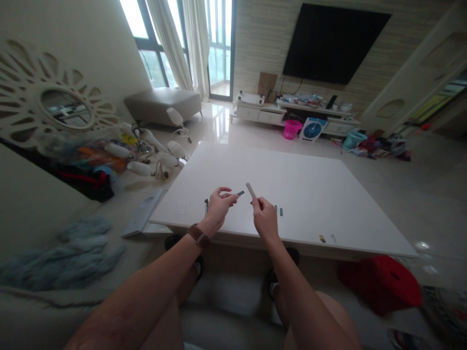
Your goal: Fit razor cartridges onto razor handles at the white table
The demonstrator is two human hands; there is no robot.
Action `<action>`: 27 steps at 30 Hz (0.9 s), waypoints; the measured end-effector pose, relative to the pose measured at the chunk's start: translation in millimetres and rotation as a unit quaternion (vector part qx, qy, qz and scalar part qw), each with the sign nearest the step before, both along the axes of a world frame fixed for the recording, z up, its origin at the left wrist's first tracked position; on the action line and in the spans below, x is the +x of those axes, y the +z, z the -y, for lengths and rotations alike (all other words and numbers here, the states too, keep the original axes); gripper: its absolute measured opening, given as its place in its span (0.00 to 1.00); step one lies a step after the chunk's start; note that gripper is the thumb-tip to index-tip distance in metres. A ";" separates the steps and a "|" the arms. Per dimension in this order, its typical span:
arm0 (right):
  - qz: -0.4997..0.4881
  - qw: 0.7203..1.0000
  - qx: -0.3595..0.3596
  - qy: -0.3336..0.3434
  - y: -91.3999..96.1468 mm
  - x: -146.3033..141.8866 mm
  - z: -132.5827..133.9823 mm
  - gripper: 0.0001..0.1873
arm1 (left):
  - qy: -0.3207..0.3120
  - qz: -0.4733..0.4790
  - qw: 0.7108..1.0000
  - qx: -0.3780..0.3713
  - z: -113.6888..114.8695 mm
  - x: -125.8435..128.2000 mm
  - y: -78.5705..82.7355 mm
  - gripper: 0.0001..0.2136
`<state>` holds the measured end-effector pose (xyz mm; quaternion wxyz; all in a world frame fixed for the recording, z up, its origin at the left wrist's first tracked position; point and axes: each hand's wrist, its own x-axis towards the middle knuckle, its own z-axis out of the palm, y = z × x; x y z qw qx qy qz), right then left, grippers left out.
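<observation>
Over the near part of the white table (292,180), my left hand (219,208) pinches a small dark green rectangular piece (241,193) between thumb and fingers. My right hand (264,216) is closed around the lower end of a flat grey stick (250,190) with a rounded tip. Stick and green piece are close but apart. Beside my right hand lie two similar dark green pieces (281,212), one partly hidden. A thin dark object (206,201) lies left of my left hand, partly covered by it. Farther left is a clear square piece (181,208).
Near the table's front right edge lie a small yellow-and-black piece (322,238) and a clear bit (333,238). A red stool (390,282) stands at right. A lamp with several white shades (171,158) is on the left. My legs are below the table edge.
</observation>
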<state>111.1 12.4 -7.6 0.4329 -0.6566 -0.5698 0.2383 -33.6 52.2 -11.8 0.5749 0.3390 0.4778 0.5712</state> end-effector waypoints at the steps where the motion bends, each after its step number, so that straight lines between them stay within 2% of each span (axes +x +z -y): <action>1: -0.022 1.000 0.002 0.005 0.8 -0.5 0.4 0.18 | 0.003 0.002 1.000 -0.001 -0.1 -0.2 0.2 0.21; 4: -0.043 0.998 0.002 0.042 1.9 -4.8 2.5 0.18 | 0.002 0.012 1.000 -0.006 -0.2 -0.5 0.6 0.22; 9: 0.030 0.996 -0.019 0.085 -0.8 -11.0 5.6 0.18 | 0.002 0.021 1.000 -0.001 -0.1 -0.4 -0.8 0.23; 11: 0.045 0.996 -0.025 0.071 -1.8 -9.2 4.4 0.18 | 0.005 0.013 1.000 -0.001 -0.1 -0.3 -1.6 0.22; 14: 0.045 0.999 -0.022 0.012 -2.0 -3.1 0.9 0.19 | 0.009 0.010 1.000 -0.003 -0.6 -0.3 -2.4 0.21; 18: -0.035 0.999 -0.002 -0.022 -2.5 1.6 -2.9 0.19 | -0.006 0.017 1.000 -0.009 -0.6 0.0 -2.8 0.21; 23: -0.143 0.989 0.032 0.001 -6.2 -3.8 -5.0 0.14 | -0.084 0.004 0.996 -0.020 3.4 2.3 -2.4 0.19; 27: -0.179 0.983 0.030 0.014 -8.4 -7.1 -5.6 0.13 | -0.125 0.004 0.992 -0.016 6.4 4.1 -1.0 0.20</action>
